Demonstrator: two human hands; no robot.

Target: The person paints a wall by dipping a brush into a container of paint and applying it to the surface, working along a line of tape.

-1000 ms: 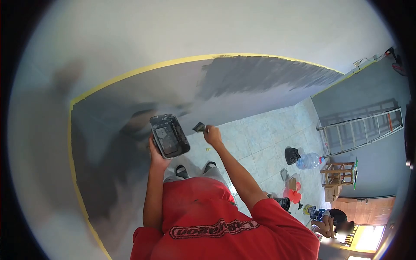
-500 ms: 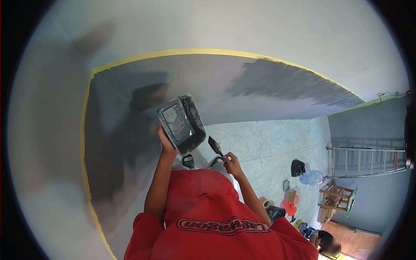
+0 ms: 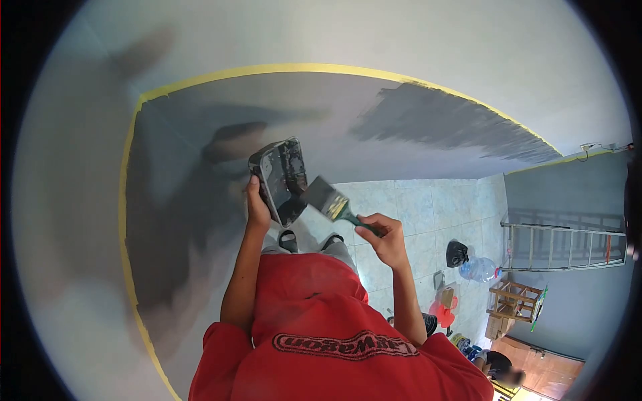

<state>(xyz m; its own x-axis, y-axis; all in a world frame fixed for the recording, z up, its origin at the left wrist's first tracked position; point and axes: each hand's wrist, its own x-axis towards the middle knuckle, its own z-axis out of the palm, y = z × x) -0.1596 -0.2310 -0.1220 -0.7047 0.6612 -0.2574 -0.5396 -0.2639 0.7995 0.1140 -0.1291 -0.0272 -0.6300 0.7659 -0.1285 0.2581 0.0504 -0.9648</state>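
My left hand (image 3: 258,208) is closed around the side of a rectangular paint tub (image 3: 292,160), whose inside is smeared with dark grey paint. The tub is tilted, its opening facing right. In my right hand (image 3: 384,237) is a paintbrush (image 3: 340,204) with a green handle, pinched between thumb and fingers. Its flat, grey-coated bristles point up and left, close to the tub's right edge. Beyond both hands, a wall (image 3: 428,123) has a fresh dark grey patch below a strip of yellow masking tape (image 3: 294,68).
A metal ladder (image 3: 568,247) leans at the right. Near it are a black bag (image 3: 457,254), a clear water jug (image 3: 479,269) and a wooden stool (image 3: 515,301). Another person (image 3: 498,366) is low at the bottom right. Pale tiles (image 3: 421,207) cover the floor.
My right hand has risen and moved right, and the brush has turned so its broad face shows. The tub has tilted further in my left hand.
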